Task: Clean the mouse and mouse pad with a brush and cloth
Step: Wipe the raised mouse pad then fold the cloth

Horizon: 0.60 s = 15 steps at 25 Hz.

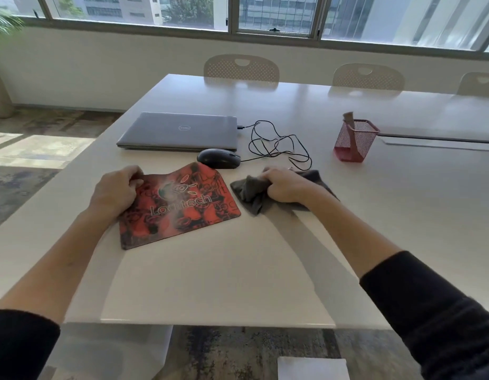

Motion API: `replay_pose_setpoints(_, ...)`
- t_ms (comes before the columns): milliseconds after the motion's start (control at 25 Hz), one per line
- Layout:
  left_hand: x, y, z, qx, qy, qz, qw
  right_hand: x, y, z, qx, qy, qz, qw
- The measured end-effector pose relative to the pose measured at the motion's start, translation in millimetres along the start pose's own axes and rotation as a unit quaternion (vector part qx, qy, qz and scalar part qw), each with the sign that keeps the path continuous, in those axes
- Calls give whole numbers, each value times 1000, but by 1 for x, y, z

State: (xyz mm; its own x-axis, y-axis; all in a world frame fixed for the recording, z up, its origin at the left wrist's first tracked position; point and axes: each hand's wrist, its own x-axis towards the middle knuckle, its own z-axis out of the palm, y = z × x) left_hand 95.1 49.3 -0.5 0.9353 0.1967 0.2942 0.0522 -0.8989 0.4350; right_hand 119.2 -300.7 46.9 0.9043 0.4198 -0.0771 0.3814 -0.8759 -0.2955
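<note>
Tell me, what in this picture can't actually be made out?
Head view only:
- Brush in the red mesh holder: the lower end is veiled by the mesh, so its bristles are unclear.
- Grey cloth: its middle is bunched inside the right hand.
- Mouse pad: its left corner is covered by the left hand.
- Mouse: buttons too dark to distinguish.
- White sheet at the bottom edge: cut off.
</note>
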Motion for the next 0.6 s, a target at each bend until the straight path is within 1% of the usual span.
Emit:
replay_pose_setpoints(160, -8, 4, -4, -8, -6, 14, 1000, -51, -20, 15, 23, -22, -56, 998)
replay_pose_setpoints(280, -15, -4, -11, 11, 27, -11, 1000, -72, -30, 12, 58, -43, -60, 996)
replay_pose_setpoints(360, -20, -10, -16, 30, 53, -37, 998, -73, -42, 13, 93, -54, -78, 991)
replay_pose_setpoints(400, -21, -13, -18, 40, 63, -49, 996, -73, -50, 16, 93, -68, -97, 989)
replay_pose_setpoints(520, -22, -18, -22, 54, 72, -75, 993, -83, -63, 32, 43, -120, -157, 979)
replay_pose_setpoints(600, -21, -18, -22, 58, 70, -72, 993, -90, -51, 32, 50, -126, -161, 977)
